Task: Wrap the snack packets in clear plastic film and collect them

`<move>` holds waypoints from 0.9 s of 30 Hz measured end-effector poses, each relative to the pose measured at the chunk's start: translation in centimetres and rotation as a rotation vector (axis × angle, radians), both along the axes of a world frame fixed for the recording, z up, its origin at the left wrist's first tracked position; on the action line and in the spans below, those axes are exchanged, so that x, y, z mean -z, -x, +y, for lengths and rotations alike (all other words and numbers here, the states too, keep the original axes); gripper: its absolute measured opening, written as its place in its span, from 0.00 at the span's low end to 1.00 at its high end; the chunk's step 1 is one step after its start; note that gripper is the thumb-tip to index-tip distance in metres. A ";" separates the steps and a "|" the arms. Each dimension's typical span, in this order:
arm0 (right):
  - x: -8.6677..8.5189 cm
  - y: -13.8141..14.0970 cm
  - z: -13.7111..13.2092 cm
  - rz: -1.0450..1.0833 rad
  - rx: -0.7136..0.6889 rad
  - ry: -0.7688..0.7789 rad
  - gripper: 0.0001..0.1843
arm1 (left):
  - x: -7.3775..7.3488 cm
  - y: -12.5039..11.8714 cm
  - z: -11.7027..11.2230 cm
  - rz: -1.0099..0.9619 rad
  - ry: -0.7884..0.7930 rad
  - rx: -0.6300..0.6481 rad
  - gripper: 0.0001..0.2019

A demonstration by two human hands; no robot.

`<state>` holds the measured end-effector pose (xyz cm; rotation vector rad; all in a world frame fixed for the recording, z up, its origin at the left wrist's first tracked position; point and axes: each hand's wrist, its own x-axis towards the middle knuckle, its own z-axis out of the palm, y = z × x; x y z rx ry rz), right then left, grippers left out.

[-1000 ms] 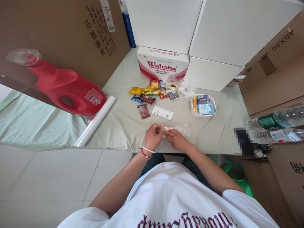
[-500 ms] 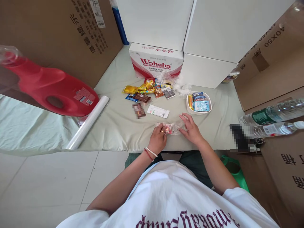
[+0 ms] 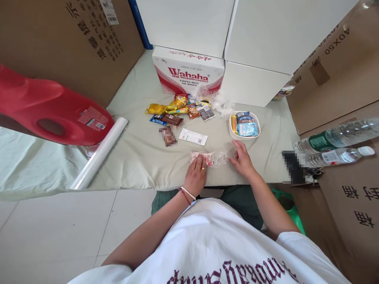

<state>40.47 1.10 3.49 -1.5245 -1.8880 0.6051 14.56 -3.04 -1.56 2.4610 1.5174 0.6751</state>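
Observation:
A small red-and-white packet (image 3: 209, 159) lies in crinkled clear plastic wrap (image 3: 219, 158) near the table's front edge. My left hand (image 3: 196, 172) rests flat on the packet's left part, fingers stretched out and hiding some of it. At the wrap's right end is my right hand (image 3: 243, 161), open, with thumb and fingers apart; whether the thumb touches the film I cannot tell. Beyond them lie a white sachet (image 3: 193, 137) and a brown packet (image 3: 167, 136), partly pixelated. A white bowl (image 3: 244, 138) at the right holds several small snack packs.
Several wrapped snacks (image 3: 173, 119) and crumpled clear plastic (image 3: 222, 105) lie before the Wahaba carton (image 3: 189, 75). A film roll (image 3: 100, 152) and red jug (image 3: 53, 110) are on the left. Water bottles (image 3: 337, 156) and a cardboard box (image 3: 331, 67) stand right.
My left hand has gone from gripping the packet's left end to lying flat on it. My right fingers have shifted slightly away from the wrap. The whole view has moved a little.

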 end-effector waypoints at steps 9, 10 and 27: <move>-1.4 1.3 0.8 -0.032 -0.306 -0.114 0.16 | -0.2 -0.1 -0.6 0.045 -0.009 -0.030 0.32; -1.2 0.7 0.2 -0.041 -0.308 -0.124 0.16 | -0.3 -0.1 -0.7 0.053 -0.008 -0.031 0.32; 1.5 3.0 0.1 -0.308 0.043 0.097 0.10 | -1.9 -0.7 -1.4 0.088 0.060 0.011 0.35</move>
